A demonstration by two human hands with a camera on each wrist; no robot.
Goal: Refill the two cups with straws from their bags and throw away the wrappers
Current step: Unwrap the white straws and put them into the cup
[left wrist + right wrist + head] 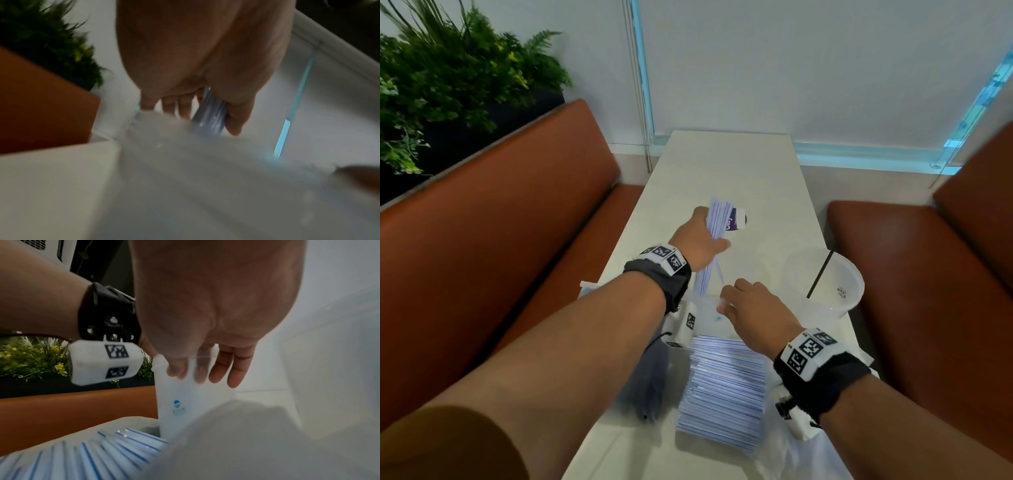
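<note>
While the left hand is gripping a bundle of straws above the purple cup midway along the table, the right hand is pinching the bag's mouth near the front edge. Many straws are waiting; the clear cup at the right edge looks nearly empty.

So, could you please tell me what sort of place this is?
Probably a café or fast-food booth: orange-brown upholstered benches flank a narrow white table, with a planter of greenery behind one bench.
</note>
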